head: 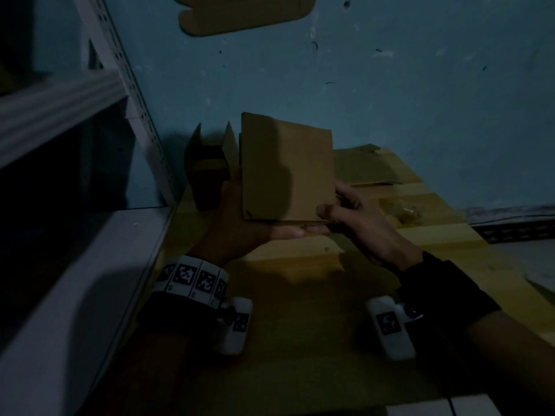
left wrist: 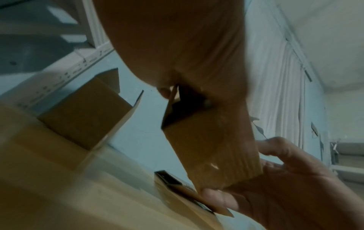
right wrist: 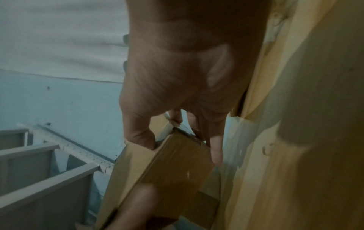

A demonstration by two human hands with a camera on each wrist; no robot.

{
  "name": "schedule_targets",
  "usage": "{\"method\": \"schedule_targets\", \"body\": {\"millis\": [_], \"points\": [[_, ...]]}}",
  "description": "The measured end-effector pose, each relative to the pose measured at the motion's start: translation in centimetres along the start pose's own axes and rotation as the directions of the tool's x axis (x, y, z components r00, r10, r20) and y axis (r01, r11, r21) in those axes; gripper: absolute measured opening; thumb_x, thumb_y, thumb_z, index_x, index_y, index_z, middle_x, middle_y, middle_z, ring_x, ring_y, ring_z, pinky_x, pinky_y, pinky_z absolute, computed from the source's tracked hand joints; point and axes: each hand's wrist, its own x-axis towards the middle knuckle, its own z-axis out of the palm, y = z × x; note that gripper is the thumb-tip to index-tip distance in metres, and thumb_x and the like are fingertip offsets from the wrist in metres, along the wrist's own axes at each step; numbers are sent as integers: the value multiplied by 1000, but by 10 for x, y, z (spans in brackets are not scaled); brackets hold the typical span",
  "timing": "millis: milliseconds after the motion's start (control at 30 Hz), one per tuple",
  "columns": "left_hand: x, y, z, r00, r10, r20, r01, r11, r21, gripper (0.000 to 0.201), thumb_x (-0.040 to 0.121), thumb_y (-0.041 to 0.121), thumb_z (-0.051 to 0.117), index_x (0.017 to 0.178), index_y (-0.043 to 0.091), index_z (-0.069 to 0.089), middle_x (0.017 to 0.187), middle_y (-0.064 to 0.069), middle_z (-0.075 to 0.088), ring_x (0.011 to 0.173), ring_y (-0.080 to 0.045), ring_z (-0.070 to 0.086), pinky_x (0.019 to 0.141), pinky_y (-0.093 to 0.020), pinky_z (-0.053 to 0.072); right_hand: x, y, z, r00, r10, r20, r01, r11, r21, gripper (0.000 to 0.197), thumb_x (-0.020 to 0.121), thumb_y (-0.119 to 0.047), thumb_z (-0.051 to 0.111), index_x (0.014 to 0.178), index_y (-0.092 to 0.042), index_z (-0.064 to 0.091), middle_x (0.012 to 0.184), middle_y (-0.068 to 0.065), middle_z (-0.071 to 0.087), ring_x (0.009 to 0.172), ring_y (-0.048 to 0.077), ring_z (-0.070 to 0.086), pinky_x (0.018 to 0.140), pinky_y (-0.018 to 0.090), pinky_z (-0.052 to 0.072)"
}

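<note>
A small brown cardboard box is held upright above the table, its broad side facing me. My left hand grips its lower left edge from beneath, thumb lying along the bottom. My right hand pinches the lower right corner between thumb and fingers. In the left wrist view the box hangs below my palm, with the right hand's fingers on its far side. In the right wrist view the box sits between thumb and fingers.
An open cardboard box with raised flaps stands at the back left of the wooden table. Flattened cardboard lies at the back right. A grey metal shelf rack stands close on the left, a blue wall behind.
</note>
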Motion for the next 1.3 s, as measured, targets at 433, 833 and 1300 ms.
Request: {"method": "schedule_targets", "body": {"millis": [433,833,1300], "points": [[-3,0,6,994,-110,-16,108,991,-73,33,78,28,77,102,40,58,101,18,62,87,17,59,70,-5,48,2,-3,0,994,-102,-26,102,995,-16,65,87,-8,62,149,-18,44,134,9,62,123,31,61,102,53,53],[0,6,-8,979,-201,31,201,930,-309,30,84,9,72,96,32,58,75,25,71,73,12,65,67,-10,54,3,-3,-5,992,-126,3,125,992,17,75,89,-3,59,157,-19,33,137,5,64,122,26,63,99,40,55],[3,8,-7,981,-193,-3,178,910,-375,41,87,7,65,123,25,58,111,15,69,101,-2,67,90,-27,56,0,-3,-10,989,-142,30,143,988,-58,74,88,-4,54,157,-21,34,145,4,59,125,17,59,96,34,53]]}}
